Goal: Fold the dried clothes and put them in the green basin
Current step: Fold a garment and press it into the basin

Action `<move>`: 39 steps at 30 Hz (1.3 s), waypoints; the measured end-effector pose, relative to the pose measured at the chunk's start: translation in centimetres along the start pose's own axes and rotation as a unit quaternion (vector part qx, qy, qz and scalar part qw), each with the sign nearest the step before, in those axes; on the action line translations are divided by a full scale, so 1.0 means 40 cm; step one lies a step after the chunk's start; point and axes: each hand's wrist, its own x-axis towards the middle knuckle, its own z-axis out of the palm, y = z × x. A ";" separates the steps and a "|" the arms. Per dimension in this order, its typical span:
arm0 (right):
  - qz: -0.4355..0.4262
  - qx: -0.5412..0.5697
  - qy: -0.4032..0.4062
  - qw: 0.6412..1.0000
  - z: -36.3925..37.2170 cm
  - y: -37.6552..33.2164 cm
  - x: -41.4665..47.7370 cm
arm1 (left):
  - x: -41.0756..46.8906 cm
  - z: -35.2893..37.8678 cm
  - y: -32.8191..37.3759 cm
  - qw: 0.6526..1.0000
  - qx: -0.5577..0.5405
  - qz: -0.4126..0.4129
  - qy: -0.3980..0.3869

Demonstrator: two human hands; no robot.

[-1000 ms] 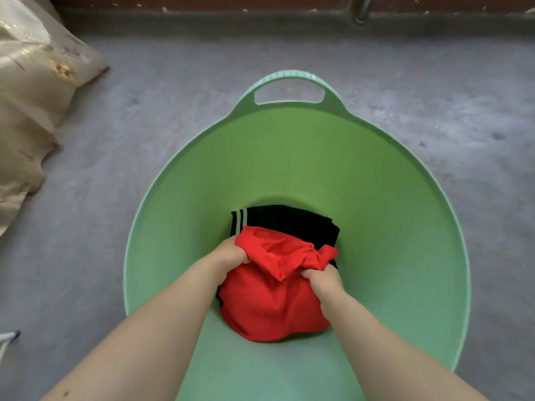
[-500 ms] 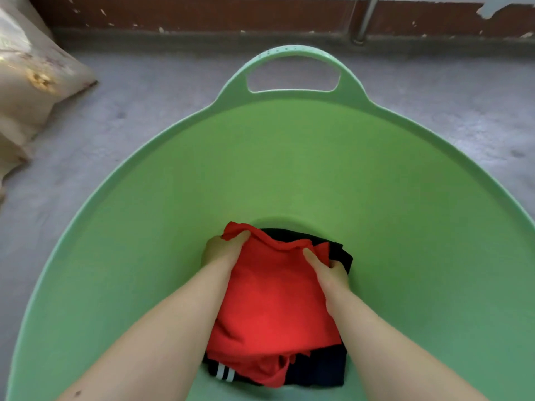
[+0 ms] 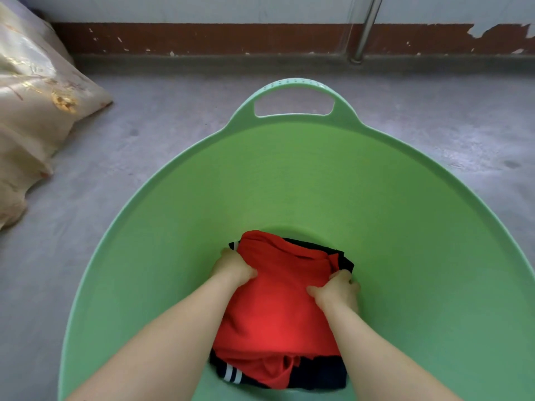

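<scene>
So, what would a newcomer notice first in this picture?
The bright red garment at the bottom of the big green basin, lying on a dark striped garment. The left hand and right hand grip its sides. A beige cloth lies on the floor, far left.

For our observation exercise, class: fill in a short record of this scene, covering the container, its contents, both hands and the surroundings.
Container: green basin on a grey concrete floor, handle at the far rim
Contents: red garment lying on a dark garment with white stripes, at the basin's bottom
Hands: left hand grips the red garment's left edge; right hand grips its right edge
Surroundings: beige patterned cloth on the floor at left; metal pole by the far wall
</scene>
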 end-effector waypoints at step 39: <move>-0.240 -0.337 -0.104 0.904 -0.119 -0.127 -0.073 | -0.089 -0.110 0.068 0.867 0.415 0.271 -0.058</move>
